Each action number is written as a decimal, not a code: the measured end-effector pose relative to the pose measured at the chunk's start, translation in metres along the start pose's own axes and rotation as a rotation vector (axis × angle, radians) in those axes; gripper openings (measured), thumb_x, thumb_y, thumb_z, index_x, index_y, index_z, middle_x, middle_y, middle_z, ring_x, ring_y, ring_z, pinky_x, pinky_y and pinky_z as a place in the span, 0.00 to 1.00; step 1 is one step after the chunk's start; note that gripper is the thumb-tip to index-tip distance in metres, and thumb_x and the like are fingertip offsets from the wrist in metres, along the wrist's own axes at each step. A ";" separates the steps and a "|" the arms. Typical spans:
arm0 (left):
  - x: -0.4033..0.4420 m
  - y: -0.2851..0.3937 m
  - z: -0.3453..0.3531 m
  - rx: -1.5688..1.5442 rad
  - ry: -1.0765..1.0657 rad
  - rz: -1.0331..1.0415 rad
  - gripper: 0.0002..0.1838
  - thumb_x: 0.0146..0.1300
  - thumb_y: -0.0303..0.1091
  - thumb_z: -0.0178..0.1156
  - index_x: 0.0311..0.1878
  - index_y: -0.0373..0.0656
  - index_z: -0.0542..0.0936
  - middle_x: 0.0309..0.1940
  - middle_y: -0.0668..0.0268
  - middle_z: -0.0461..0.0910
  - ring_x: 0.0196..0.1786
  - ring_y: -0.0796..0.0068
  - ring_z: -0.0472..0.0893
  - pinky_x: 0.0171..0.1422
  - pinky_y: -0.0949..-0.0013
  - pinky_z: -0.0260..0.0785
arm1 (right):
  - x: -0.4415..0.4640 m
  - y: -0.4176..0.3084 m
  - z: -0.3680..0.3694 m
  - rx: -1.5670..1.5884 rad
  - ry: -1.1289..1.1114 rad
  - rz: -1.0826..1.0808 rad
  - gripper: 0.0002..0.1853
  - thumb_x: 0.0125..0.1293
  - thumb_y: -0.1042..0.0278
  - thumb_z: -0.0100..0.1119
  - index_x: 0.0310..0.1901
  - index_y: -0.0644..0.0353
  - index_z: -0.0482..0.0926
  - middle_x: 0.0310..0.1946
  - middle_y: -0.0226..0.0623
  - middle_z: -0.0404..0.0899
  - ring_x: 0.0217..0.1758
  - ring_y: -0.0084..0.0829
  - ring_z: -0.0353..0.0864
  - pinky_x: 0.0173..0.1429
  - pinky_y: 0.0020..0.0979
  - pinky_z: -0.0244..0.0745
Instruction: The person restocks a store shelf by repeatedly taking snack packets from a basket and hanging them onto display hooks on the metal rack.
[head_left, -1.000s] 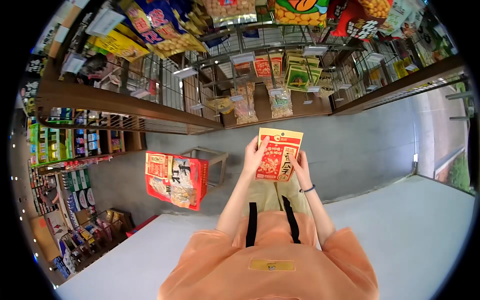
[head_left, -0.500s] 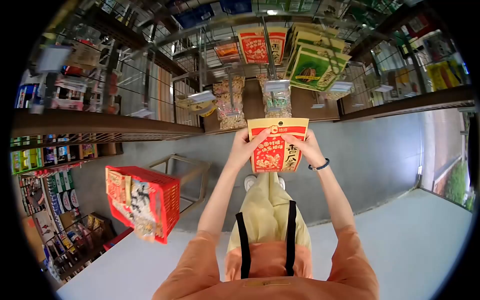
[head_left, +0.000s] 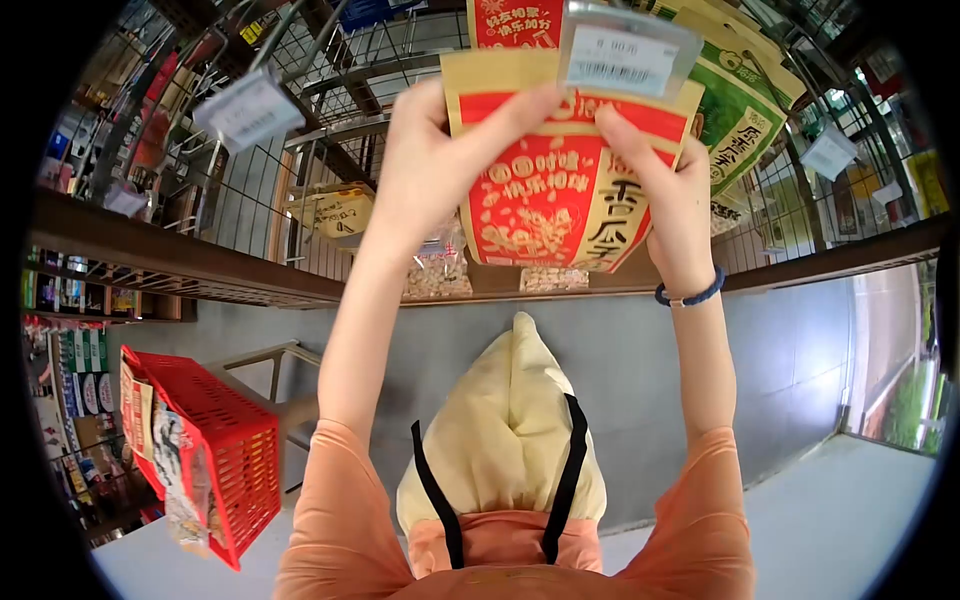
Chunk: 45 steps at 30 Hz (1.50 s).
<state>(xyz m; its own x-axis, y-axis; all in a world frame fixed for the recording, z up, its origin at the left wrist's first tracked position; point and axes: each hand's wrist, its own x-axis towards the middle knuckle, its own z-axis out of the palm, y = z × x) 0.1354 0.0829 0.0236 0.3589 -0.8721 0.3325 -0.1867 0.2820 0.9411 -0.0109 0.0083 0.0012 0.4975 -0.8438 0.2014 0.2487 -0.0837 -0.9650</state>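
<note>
Between my two hands is a red and cream bag of melon seeds (head_left: 545,200), its printed front facing me. My left hand (head_left: 425,165) grips the upper left edge with the thumb across the front, and my right hand (head_left: 670,195) does the same on the right. A clear price tag holder (head_left: 622,60) covers part of the bag's top edge, so the hanging hole is hidden. Just behind it hangs another red bag (head_left: 515,22). Green seed bags (head_left: 745,110) hang right beside my right hand.
Wire racks with price tags (head_left: 250,110) spread on both sides. Clear bags of nuts (head_left: 440,272) hang low behind the held bag. A brown shelf edge (head_left: 180,250) runs across. At lower left, a red basket (head_left: 240,480) holding packets is by a metal-framed stand (head_left: 275,365).
Both hands have carried the seed bag forward and up to the rack, where its top now meets the price tag holder. The view has moved closer to the shelves.
</note>
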 end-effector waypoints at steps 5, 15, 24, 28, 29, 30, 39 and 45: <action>0.008 -0.009 -0.002 0.047 0.073 0.260 0.14 0.51 0.38 0.61 0.34 0.37 0.77 0.25 0.65 0.79 0.27 0.82 0.78 0.29 0.81 0.70 | 0.006 0.001 0.010 0.076 0.020 -0.168 0.11 0.52 0.64 0.60 0.33 0.63 0.78 0.26 0.32 0.78 0.26 0.16 0.76 0.30 0.16 0.69; 0.021 -0.009 -0.006 0.149 0.113 0.333 0.10 0.54 0.34 0.56 0.35 0.36 0.76 0.26 0.65 0.79 0.26 0.82 0.78 0.28 0.83 0.69 | 0.016 -0.008 0.002 0.096 0.011 -0.332 0.11 0.54 0.64 0.57 0.32 0.63 0.77 0.25 0.32 0.78 0.24 0.17 0.76 0.28 0.16 0.70; 0.031 -0.003 -0.008 0.217 -0.030 0.248 0.09 0.56 0.30 0.54 0.38 0.34 0.76 0.28 0.67 0.78 0.29 0.86 0.74 0.32 0.79 0.66 | 0.035 -0.001 0.003 0.113 -0.033 -0.131 0.08 0.56 0.72 0.53 0.36 0.67 0.76 0.30 0.34 0.78 0.30 0.18 0.76 0.35 0.19 0.70; 0.046 -0.023 -0.009 0.165 0.025 0.320 0.10 0.56 0.30 0.54 0.37 0.32 0.76 0.28 0.68 0.78 0.30 0.86 0.74 0.32 0.79 0.66 | 0.058 0.017 -0.003 0.027 -0.028 -0.253 0.08 0.56 0.73 0.52 0.35 0.67 0.76 0.30 0.32 0.77 0.31 0.17 0.74 0.35 0.19 0.68; 0.052 -0.028 -0.011 0.168 0.022 0.308 0.10 0.57 0.31 0.53 0.37 0.32 0.76 0.28 0.68 0.78 0.30 0.86 0.73 0.33 0.79 0.66 | 0.065 0.021 -0.006 0.043 -0.086 -0.361 0.08 0.56 0.73 0.52 0.35 0.66 0.75 0.31 0.31 0.77 0.32 0.17 0.74 0.36 0.19 0.68; 0.057 -0.031 -0.011 0.168 0.019 0.309 0.10 0.57 0.31 0.53 0.37 0.32 0.76 0.28 0.68 0.78 0.30 0.86 0.73 0.33 0.79 0.66 | 0.072 0.026 -0.008 0.059 -0.143 -0.471 0.08 0.56 0.73 0.52 0.35 0.66 0.75 0.31 0.31 0.77 0.33 0.17 0.73 0.38 0.20 0.68; 0.083 -0.039 -0.012 0.084 -0.030 0.340 0.13 0.57 0.35 0.54 0.39 0.33 0.74 0.29 0.69 0.77 0.29 0.86 0.72 0.32 0.81 0.64 | 0.112 0.052 -0.019 -0.105 0.046 -0.477 0.12 0.57 0.66 0.53 0.40 0.62 0.71 0.37 0.31 0.72 0.40 0.22 0.71 0.42 0.26 0.67; 0.106 -0.065 -0.023 0.532 0.172 0.299 0.16 0.55 0.38 0.54 0.41 0.36 0.74 0.34 0.62 0.77 0.39 0.78 0.75 0.43 0.73 0.65 | 0.102 0.036 -0.001 0.000 0.059 -0.372 0.13 0.55 0.62 0.55 0.36 0.63 0.73 0.32 0.33 0.75 0.34 0.20 0.73 0.36 0.22 0.68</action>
<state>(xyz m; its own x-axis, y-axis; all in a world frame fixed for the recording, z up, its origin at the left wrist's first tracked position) 0.2070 -0.0186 -0.0010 0.3547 -0.6968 0.6235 -0.7147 0.2279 0.6613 0.0480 -0.0816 -0.0126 0.3238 -0.7849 0.5282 0.4035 -0.3904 -0.8275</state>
